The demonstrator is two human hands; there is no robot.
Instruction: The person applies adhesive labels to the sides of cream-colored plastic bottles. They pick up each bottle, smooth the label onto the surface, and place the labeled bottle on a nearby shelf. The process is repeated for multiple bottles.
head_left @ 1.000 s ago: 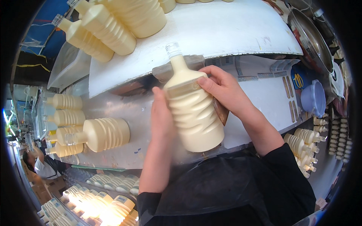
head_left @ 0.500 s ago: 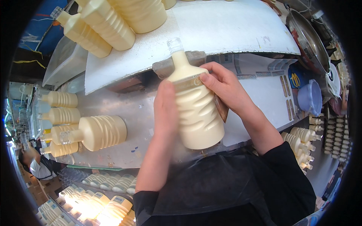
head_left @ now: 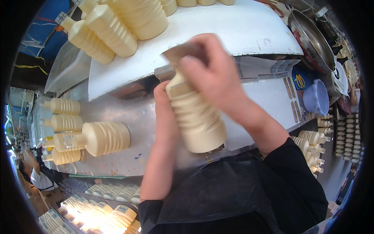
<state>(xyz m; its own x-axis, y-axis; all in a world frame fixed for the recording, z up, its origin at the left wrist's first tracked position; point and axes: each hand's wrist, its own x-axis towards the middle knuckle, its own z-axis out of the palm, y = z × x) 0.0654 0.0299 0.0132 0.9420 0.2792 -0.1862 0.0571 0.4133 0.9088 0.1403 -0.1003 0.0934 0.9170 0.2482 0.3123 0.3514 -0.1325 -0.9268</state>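
A cream plastic bottle with a ribbed body leans away from me over the metal table, its base toward me. My left hand is closed along its left side. Around the upper body runs a brownish label band, partly covered. Above the shoulder, my right hand grips a flat brown scraper-like blade, blurred by motion. That hand and the blade hide most of the bottle's neck. Behind the bottle lies a grey cloth-like pad.
More cream bottles lie at the left and stand on a raised white board at the back. Brown label strips lie on a white sheet at the right, near a lavender bucket and a metal pan. Bottle racks flank me.
My right hand has left the bottle's label and swung up and left over the neck, carrying the brown blade. The bottle has shifted slightly left, and my left hand stays at its side.
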